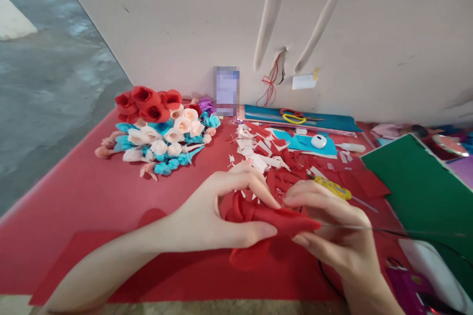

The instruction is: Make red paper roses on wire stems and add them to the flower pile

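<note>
A red crepe-paper flower (pixel 273 219) lies sideways above the table, its rolled bloom to the left and its pointed base to the right. My left hand (pixel 210 216) is closed around the bloom, thumb below and fingers above. From the base a thin wire stem (pixel 347 227) runs right, across my right hand (pixel 343 229). That hand's fingers and thumb curl about the flower's base, the fingertips at its upper edge. Under both hands a flat red paper sheet (pixel 177 275) covers the table's front. Beyond them are red and white paper scraps (pixel 266 150).
Finished paper flowers (pixel 162 133) are heaped at the left. A phone (pixel 226 91) leans on the wall. Scissors (pixel 293 117) rest on a teal strip (pixel 332 122). A yellow glue gun (pixel 332 188), a green board (pixel 424 192) and a purple item (pixel 410 280) are on the right.
</note>
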Tool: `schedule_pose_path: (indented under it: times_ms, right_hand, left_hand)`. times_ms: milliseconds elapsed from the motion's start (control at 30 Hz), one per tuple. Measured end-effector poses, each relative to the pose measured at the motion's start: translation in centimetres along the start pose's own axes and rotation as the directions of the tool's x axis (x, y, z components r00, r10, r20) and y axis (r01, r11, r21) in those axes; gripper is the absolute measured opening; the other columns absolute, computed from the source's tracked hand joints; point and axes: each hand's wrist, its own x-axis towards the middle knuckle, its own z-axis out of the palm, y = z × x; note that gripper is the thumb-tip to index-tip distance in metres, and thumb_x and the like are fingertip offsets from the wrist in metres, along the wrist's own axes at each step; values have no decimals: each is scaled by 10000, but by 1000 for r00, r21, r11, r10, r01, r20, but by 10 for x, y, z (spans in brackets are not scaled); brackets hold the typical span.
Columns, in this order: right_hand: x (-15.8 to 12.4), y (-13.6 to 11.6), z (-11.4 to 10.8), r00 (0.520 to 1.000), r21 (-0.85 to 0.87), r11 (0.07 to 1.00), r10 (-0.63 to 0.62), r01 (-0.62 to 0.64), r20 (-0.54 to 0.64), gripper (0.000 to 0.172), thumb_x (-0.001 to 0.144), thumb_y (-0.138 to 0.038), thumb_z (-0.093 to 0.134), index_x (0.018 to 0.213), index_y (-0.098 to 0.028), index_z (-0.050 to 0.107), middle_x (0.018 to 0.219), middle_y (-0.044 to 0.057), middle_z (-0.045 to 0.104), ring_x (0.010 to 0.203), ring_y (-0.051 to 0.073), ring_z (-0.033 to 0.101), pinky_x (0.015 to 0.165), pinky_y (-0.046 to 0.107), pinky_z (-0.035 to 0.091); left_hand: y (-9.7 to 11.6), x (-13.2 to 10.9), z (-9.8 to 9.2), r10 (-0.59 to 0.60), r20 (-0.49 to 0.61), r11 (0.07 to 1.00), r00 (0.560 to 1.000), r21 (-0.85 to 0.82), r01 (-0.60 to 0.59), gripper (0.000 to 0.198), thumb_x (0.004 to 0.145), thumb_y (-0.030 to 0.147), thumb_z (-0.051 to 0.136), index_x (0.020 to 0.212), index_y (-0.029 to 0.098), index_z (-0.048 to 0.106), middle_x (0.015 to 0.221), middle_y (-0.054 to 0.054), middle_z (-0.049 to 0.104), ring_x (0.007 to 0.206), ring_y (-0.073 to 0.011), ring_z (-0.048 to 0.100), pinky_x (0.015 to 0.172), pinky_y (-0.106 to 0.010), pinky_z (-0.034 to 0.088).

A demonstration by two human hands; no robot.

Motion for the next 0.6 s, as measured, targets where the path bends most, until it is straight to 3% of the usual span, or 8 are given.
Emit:
schedule_pose_path:
  times_ms: [333,600]
  right_hand:
    - [-1,11,6,998,95,994,-59,59,-6,323,754,-148,684,1050,-275,673,871,27,644,785,171,603,705,305,520]
    - [0,15,4,988,96,985,-146,141,43,360,755,-178,688,1097,-286,657,861,31,641,757,178,596,706,331,524]
  left_hand:
    - [-6,2,-3,-164,92,963,982,-200,180,110,731,208,669,804,168,597,856,-16,593,803,-142,546,749,-266,438]
    - [-7,3,-3,-281,186,880,942,-343,330,168,691,273,701,775,169,600,886,-27,578,860,-165,543,796,-298,438]
